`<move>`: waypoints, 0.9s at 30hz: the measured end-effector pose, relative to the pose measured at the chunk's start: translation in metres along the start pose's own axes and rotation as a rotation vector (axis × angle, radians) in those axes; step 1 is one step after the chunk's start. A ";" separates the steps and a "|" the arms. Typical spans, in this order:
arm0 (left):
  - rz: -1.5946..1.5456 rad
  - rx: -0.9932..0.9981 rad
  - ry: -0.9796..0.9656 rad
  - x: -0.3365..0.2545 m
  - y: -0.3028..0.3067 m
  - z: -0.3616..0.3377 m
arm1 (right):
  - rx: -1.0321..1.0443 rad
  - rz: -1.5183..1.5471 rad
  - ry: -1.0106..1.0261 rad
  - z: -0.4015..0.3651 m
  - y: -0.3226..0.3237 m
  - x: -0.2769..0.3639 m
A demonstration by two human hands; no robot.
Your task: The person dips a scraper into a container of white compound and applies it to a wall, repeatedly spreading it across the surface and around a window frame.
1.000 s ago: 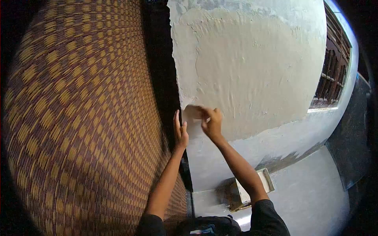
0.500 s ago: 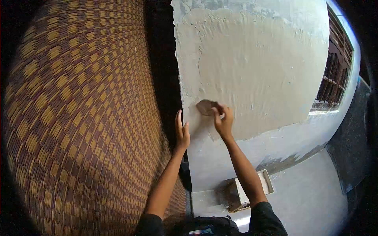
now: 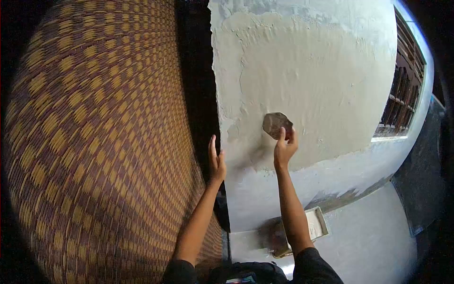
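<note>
Pinched between thumb and fingers of my right hand [image 3: 285, 149] is a flat, dark, many-sided scraper [image 3: 275, 124]. Its face shows against a broad patch of wet, beige plaster [image 3: 312, 75] on the wall, and a shadow falls below it. My left hand [image 3: 216, 160] rests at the wall's rough vertical edge, fingers stretched upward and thumb apart, holding nothing. Ridges and small lumps mark the plaster, and a ragged border separates it from the whiter wall [image 3: 255, 199].
A woven brown-and-yellow mat [image 3: 109, 142] hangs along the left, with a dark gap between it and the wall. Low behind my right forearm stands a container with a white-filled tray [image 3: 316, 223] on the pale floor [image 3: 369, 232]. A barred window [image 3: 402, 90] is at right.
My right hand has moved right with the scraper, which now shows more of its flat face. My left hand stays by the wall edge, almost unmoved.
</note>
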State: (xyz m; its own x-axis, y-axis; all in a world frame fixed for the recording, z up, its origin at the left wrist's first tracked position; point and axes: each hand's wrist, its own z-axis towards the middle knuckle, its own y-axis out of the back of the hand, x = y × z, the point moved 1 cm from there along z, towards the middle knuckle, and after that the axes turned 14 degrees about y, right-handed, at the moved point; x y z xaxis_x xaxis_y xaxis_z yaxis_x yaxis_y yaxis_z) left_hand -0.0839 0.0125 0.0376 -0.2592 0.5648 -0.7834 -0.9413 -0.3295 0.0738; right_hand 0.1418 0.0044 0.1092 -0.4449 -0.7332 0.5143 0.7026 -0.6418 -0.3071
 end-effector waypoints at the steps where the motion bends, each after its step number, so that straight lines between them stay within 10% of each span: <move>1: 0.003 -0.005 -0.008 0.002 0.000 0.000 | 0.002 0.003 0.003 -0.005 -0.002 0.001; 5: -0.029 0.003 0.072 -0.003 -0.005 -0.002 | 0.430 -0.138 0.442 -0.038 -0.014 0.009; 11: -0.028 -0.007 0.038 -0.003 0.005 0.002 | -0.166 0.162 -0.063 0.005 0.003 -0.008; 17: -0.071 -0.027 -0.011 -0.018 -0.008 0.004 | 0.507 -0.143 0.534 -0.042 -0.017 0.004; 24: -0.028 -0.005 -0.019 -0.009 0.003 0.005 | -0.319 0.068 -0.048 0.050 0.020 -0.015; 27: -0.032 -0.005 -0.010 -0.010 -0.001 0.006 | -0.145 0.183 0.039 0.032 0.016 -0.007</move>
State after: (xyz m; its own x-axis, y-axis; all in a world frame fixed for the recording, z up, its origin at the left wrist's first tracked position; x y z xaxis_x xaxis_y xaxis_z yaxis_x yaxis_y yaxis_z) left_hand -0.0816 0.0117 0.0486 -0.2306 0.5827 -0.7793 -0.9481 -0.3147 0.0453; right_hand 0.1742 0.0064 0.1260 -0.3404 -0.8466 0.4091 0.6879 -0.5208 -0.5055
